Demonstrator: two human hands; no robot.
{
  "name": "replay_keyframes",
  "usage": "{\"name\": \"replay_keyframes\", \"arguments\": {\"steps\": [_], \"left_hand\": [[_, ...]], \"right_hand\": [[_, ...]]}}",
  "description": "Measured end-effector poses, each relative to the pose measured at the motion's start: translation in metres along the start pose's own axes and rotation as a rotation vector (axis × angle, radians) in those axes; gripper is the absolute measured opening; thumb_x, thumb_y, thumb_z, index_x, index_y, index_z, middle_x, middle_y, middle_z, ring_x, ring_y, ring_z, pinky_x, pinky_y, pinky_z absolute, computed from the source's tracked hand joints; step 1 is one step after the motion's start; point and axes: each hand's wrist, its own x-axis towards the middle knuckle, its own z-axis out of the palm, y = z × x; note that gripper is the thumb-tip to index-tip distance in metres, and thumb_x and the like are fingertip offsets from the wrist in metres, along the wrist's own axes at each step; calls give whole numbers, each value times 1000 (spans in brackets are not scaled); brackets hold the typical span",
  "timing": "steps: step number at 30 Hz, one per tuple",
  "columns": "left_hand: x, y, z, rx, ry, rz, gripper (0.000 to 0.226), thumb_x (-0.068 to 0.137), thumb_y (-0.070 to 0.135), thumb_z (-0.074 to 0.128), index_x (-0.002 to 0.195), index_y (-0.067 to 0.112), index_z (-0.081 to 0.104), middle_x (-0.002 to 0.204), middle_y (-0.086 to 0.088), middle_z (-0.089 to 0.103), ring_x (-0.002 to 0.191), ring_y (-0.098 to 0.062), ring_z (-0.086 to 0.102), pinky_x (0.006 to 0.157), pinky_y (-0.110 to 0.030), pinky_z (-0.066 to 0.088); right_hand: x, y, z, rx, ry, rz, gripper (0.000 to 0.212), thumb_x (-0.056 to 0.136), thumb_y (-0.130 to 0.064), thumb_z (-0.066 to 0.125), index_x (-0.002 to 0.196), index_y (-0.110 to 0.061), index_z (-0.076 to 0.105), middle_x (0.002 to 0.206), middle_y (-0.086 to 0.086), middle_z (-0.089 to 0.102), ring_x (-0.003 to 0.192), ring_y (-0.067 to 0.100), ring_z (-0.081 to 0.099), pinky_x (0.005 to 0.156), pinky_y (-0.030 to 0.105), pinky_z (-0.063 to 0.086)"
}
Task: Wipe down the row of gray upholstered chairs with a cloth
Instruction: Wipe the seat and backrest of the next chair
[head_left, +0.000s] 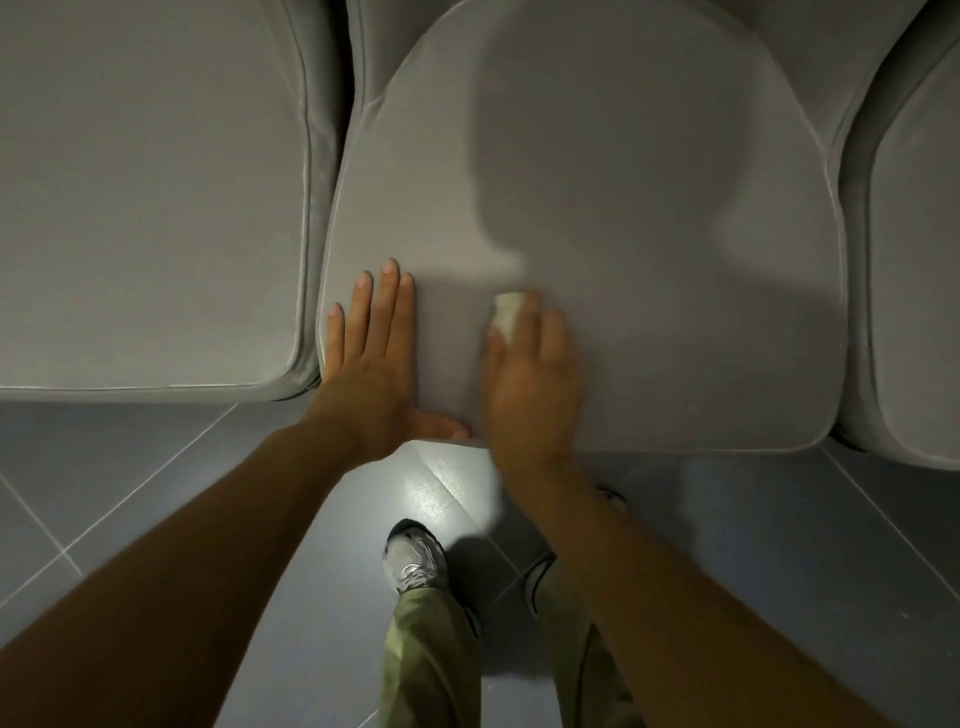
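Note:
A gray upholstered seat cushion (649, 234) of the middle chair fills the centre of the head view. My left hand (374, 364) lies flat on its front left corner, fingers straight and together. My right hand (530, 374) is blurred and holds a small white cloth (506, 309) against the cushion, near the front edge; the cloth shows only past my fingertips. A second gray chair seat (145, 208) sits to the left, and the edge of a third (914, 260) shows at the right.
Blue-gray floor tiles (156, 493) with pale grout lines run below the chairs. My left shoe (413, 561) and green trouser legs (431, 660) stand close to the middle chair's front edge. A narrow gap separates each pair of seats.

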Motion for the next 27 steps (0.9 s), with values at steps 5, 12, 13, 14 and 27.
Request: {"name": "replay_keyframes", "arguments": {"steps": [5, 12, 13, 14, 27], "left_hand": [[-2, -28, -6, -14, 1, 51, 142, 39, 99, 28, 139, 15, -26, 149, 2, -29, 138, -15, -28, 111, -36, -17], [-3, -48, -15, 4, -69, 6, 137, 36, 96, 24, 129, 22, -45, 137, 7, -49, 130, -13, -42, 99, -38, -35], [-2, -49, -13, 0, -66, 2, 136, 36, 96, 23, 128, 22, -46, 136, 7, -50, 130, -13, -43, 98, -38, -35], [-2, -49, -12, -3, -61, -2, 136, 36, 96, 21, 127, 21, -46, 135, 6, -51, 129, -13, -44, 99, -38, -34], [1, -44, -21, 56, -171, -54, 141, 58, 82, 57, 115, 15, -54, 129, -1, -54, 127, -19, -44, 104, -47, -28]], "right_hand": [[6, -4, -16, 111, -58, -255, 47, 85, -31, 42, 110, 1, 65, 87, 16, 63, 72, 29, 61, 62, 30, 43], [68, 32, -17, -76, -27, 182, 50, 97, -28, 43, 136, 4, 42, 124, 25, 51, 105, 37, 53, 82, 39, 42], [57, 17, -7, -93, 5, 107, 47, 94, -27, 44, 127, 5, 52, 115, 24, 58, 96, 36, 59, 75, 36, 46], [42, -3, 2, -97, 6, 23, 45, 90, -28, 44, 117, 4, 61, 104, 22, 64, 85, 33, 64, 68, 33, 48], [108, 28, -16, -100, 28, 343, 46, 101, -27, 36, 138, 1, 37, 130, 23, 44, 116, 36, 45, 91, 36, 29]]}}
